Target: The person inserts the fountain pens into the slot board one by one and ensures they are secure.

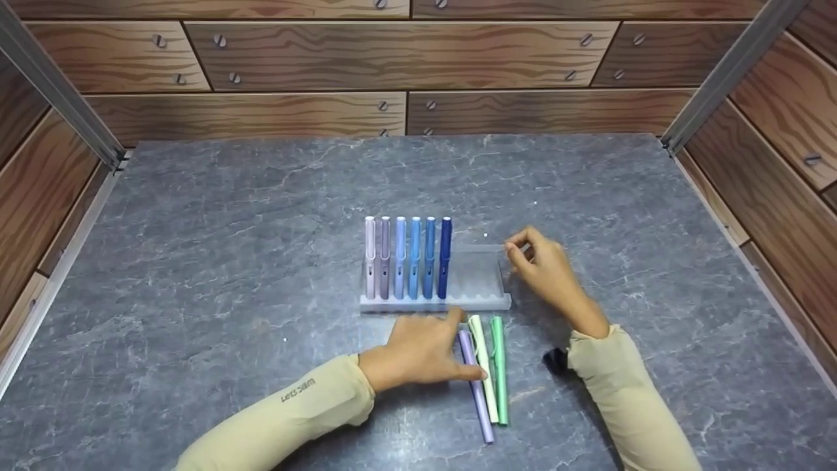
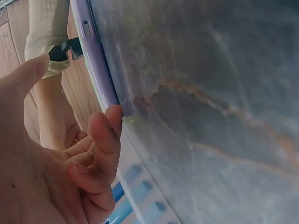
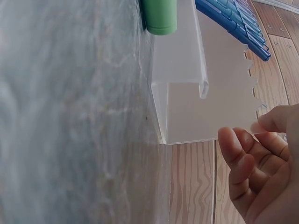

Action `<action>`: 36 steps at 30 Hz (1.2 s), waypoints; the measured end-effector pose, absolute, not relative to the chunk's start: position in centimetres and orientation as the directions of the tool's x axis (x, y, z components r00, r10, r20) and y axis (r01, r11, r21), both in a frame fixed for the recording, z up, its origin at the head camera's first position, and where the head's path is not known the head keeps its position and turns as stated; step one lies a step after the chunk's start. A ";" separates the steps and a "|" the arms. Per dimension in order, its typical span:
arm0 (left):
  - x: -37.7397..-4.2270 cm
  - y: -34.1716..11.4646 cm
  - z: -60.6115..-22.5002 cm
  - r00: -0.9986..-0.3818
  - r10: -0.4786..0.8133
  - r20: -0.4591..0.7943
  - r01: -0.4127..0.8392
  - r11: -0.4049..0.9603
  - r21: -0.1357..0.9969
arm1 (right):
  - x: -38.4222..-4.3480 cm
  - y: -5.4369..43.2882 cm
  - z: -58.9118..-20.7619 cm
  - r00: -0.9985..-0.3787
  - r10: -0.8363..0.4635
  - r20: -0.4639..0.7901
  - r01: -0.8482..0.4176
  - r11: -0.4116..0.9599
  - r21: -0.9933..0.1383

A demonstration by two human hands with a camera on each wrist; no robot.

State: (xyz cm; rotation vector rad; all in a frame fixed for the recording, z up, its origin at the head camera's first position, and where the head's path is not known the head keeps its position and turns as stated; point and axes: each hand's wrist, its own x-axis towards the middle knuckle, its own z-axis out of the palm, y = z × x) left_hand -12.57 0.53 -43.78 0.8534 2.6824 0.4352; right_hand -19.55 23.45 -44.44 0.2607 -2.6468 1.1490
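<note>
A clear pen stand [image 1: 477, 275] holds several upright pens [image 1: 414, 258] on its left, running from pale lilac to dark blue. In front of it lie a purple pen [image 1: 480, 405], a cream pen [image 1: 487, 379] and a green pen [image 1: 499, 366]. My left hand [image 1: 422, 350] is over the purple and cream pens, thumb spread from the fingers; in the left wrist view, its fingertips are by the purple pen [image 2: 96, 60]. At the stand's upper right corner, my right hand [image 1: 546, 265] pinches the edge, thumb and fingers close together in the right wrist view.
The grey marble-patterned tabletop [image 1: 229, 229] extends around the stand. Wood-patterned panels [image 1: 405, 59] wall off the back and sides, with metal posts [image 1: 713, 78] at the corners. A black strap piece [image 1: 556, 360] hangs by the right sleeve.
</note>
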 end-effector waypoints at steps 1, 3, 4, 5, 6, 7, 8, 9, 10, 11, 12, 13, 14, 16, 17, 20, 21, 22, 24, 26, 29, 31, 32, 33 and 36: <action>-12.5 0.6 -43.9 -0.780 0.597 -0.190 0.506 0.779 0.371 | -19.5 23.5 -44.4 -0.954 -0.067 0.294 -0.260 0.677 -0.689; -12.5 0.8 -44.0 -0.777 0.595 -0.204 0.501 0.781 0.373 | -19.5 23.4 -44.3 -0.951 -0.069 0.300 -0.265 0.681 -0.682; -12.5 0.9 -44.1 -0.777 0.594 -0.207 0.498 0.782 0.375 | -19.4 23.4 -44.3 -0.950 -0.070 0.304 -0.267 0.685 -0.677; -12.5 1.0 -44.1 -0.776 0.594 -0.213 0.495 0.782 0.378 | -19.4 23.4 -44.2 -0.949 -0.070 0.307 -0.269 0.689 -0.673; -12.5 1.0 -44.2 -0.776 0.593 -0.216 0.492 0.783 0.380 | -19.4 23.3 -44.2 -0.948 -0.072 0.309 -0.271 0.692 -0.669; -12.5 1.1 -44.2 -0.776 0.589 -0.223 0.487 0.786 0.381 | -19.5 23.3 -44.2 -0.948 -0.073 0.310 -0.272 0.692 -0.669; -12.5 1.1 -44.2 -0.778 0.585 -0.229 0.483 0.790 0.377 | -19.5 23.2 -44.2 -0.948 -0.075 0.309 -0.273 0.689 -0.671; -12.4 1.1 -44.2 -0.779 0.581 -0.236 0.480 0.795 0.372 | -19.5 23.2 -44.2 -0.949 -0.077 0.307 -0.273 0.688 -0.672; -12.4 1.2 -44.2 -0.779 0.578 -0.244 0.477 0.798 0.367 | -19.5 23.1 -44.2 -0.950 -0.078 0.303 -0.272 0.685 -0.676; -12.4 1.2 -44.1 -0.779 0.574 -0.251 0.476 0.803 0.360 | -19.5 23.1 -44.2 -0.951 -0.078 0.299 -0.270 0.682 -0.680; -12.4 1.3 -44.1 -0.780 0.572 -0.256 0.476 0.806 0.351 | -19.5 23.1 -44.2 -0.952 -0.078 0.296 -0.268 0.680 -0.683; -12.3 1.3 -44.1 -0.780 0.569 -0.260 0.478 0.810 0.340 | -19.5 23.1 -44.2 -0.952 -0.077 0.295 -0.267 0.678 -0.685; -12.3 1.4 -44.0 -0.781 0.568 -0.260 0.480 0.812 0.333 | -19.4 23.2 -44.2 -0.952 -0.076 0.297 -0.267 0.676 -0.686; -12.2 1.5 -44.0 -0.782 0.565 -0.262 0.482 0.816 0.320 | -19.4 23.2 -44.3 -0.952 -0.072 0.298 -0.266 0.676 -0.687; -12.2 1.6 -44.0 -0.785 0.562 -0.261 0.482 0.818 0.313 | -19.4 23.2 -44.3 -0.952 -0.071 0.298 -0.266 0.676 -0.687; -12.1 1.9 -44.1 -0.790 0.557 -0.257 0.480 0.822 0.307 | -19.4 23.3 -44.3 -0.953 -0.070 0.295 -0.263 0.675 -0.689; -12.1 1.9 -44.1 -0.792 0.556 -0.254 0.479 0.823 0.307 | -19.4 23.3 -44.3 -0.954 -0.069 0.292 -0.260 0.674 -0.691; -12.1 2.0 -44.0 -0.793 0.555 -0.251 0.477 0.822 0.309 | -19.4 23.3 -44.3 -0.955 -0.069 0.289 -0.259 0.671 -0.694; -12.1 2.0 -43.9 -0.795 0.552 -0.252 0.471 0.823 0.316 | -19.4 23.3 -44.2 -0.956 -0.073 0.285 -0.259 0.667 -0.698; -12.2 1.9 -43.8 -0.797 0.547 -0.256 0.464 0.826 0.320 | -19.4 23.3 -44.2 -0.957 -0.079 0.280 -0.260 0.664 -0.701; -12.3 1.8 -43.6 -0.795 0.539 -0.278 0.452 0.832 0.322 | -19.4 23.3 -44.2 -0.957 -0.082 0.278 -0.261 0.662 -0.703; -12.4 1.6 -43.5 -0.793 0.537 -0.288 0.446 0.834 0.326 | -19.3 23.4 -44.1 -0.958 -0.080 0.277 -0.259 0.662 -0.703; -12.4 1.5 -43.5 -0.792 0.535 -0.295 0.442 0.835 0.329 | -19.3 23.4 -44.1 -0.958 -0.080 0.275 -0.257 0.663 -0.703; -12.5 1.4 -43.5 -0.790 0.533 -0.301 0.436 0.835 0.335 | -19.3 23.4 -44.1 -0.958 -0.080 0.275 -0.257 0.663 -0.703; -12.5 1.1 -43.3 -0.788 0.533 -0.308 0.428 0.834 0.349 | -19.4 23.5 -44.2 -0.959 -0.082 0.270 -0.255 0.663 -0.704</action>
